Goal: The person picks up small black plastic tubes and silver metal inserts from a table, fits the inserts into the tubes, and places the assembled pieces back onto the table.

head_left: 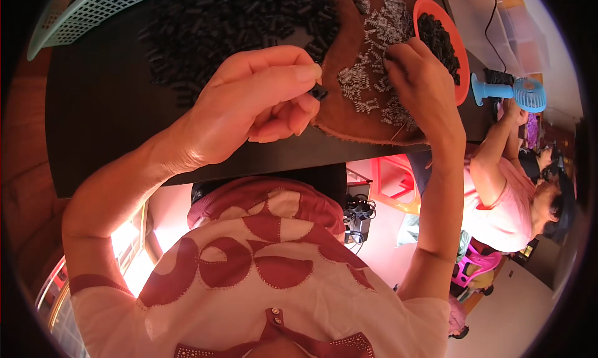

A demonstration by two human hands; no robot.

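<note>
My left hand [255, 103] is raised over the dark table [99, 109] and pinches a small black plastic part [319, 93] between thumb and fingertips. My right hand [418, 78] reaches down onto a brown cloth pad [349, 118] strewn with small metal springs [358, 84]; its fingertips touch the springs, and whether it holds one is hidden. A large heap of the same black parts [237, 22] lies beyond my left hand. An orange dish [462, 53] with more black parts stands just past my right hand.
A pale green mesh basket [81, 12] rests at the table's far left corner. To the right, another person [504, 190] in a pink top sits near a blue hand fan [514, 93]. A red stool [395, 177] and cables lie under the table.
</note>
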